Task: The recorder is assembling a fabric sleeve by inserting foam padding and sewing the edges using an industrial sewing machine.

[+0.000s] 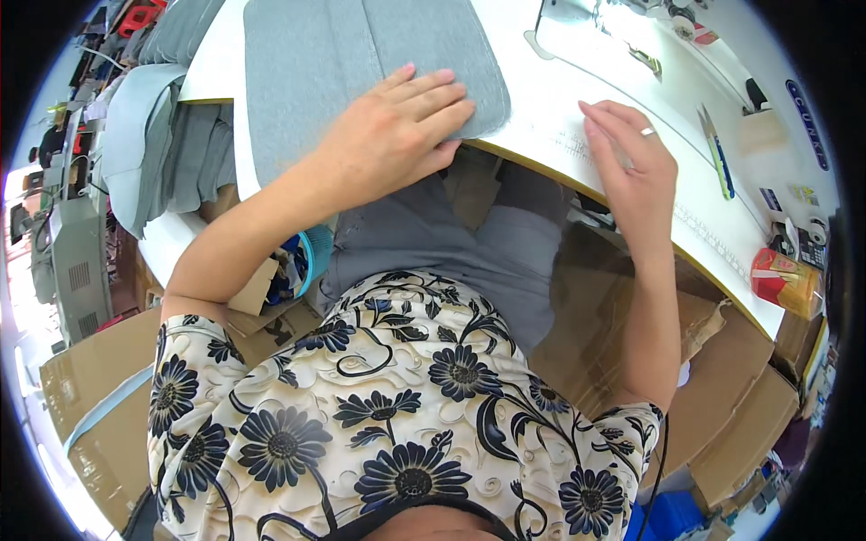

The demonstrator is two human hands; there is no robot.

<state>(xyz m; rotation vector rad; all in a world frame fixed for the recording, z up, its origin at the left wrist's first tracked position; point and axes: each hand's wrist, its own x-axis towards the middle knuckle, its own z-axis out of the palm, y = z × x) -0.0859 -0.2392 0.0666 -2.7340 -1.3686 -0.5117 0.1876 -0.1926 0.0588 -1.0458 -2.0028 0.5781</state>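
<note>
A grey fabric panel [307, 90] with rounded corners and a seam down its middle lies on the white table, its near edge hanging past the table edge. My left hand [406, 126] rests flat on the panel's right part, fingers stretched out and gripping nothing. To the right, my right hand [636, 153] is over the white tabletop, apart from the panel, with a ring on one finger. Its thumb and forefinger tips come together in a pinch; whatever may be between them is too small to make out.
Part of a sewing machine [577, 9] shows at the top. Thread snips [719, 153] and an orange-yellow container [783, 281] are on the table's right. More grey fabric pieces [140, 153] hang at left. Below stand a blue basket [316, 257] and cardboard [595, 316].
</note>
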